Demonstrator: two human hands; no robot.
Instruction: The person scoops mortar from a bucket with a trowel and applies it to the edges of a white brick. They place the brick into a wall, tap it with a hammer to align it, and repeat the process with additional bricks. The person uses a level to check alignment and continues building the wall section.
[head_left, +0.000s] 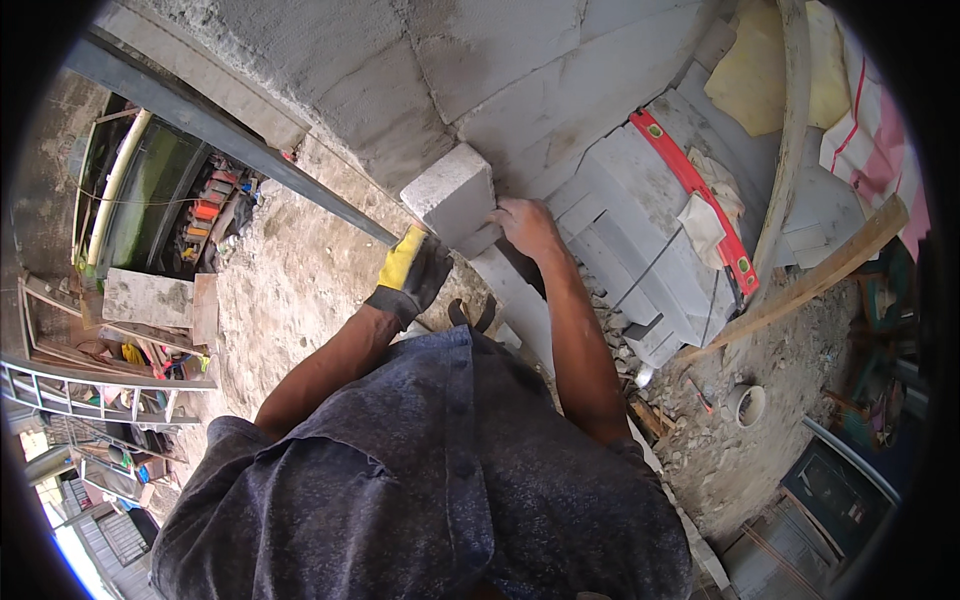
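Note:
A pale grey lightweight concrete block (447, 190) is tilted in front of me, close against the rough block wall. My right hand (527, 227), bare, grips its right side with bent fingers. At the lower left edge of the block is my left hand (412, 268), in a yellow and dark grey work glove; its fingers are partly hidden, but they press against the block. Just below the hands, a dark curved object (478, 314) shows at the hem of my shirt.
A red spirit level (692, 190) and a pale cloth (712, 212) lie on stacked grey blocks (640, 240) at right. A metal bar (250, 150) slants past on the left. Wooden boards (800, 275), a ladder (90, 393) and a white bucket (746, 404) stand around the rubble-strewn ground.

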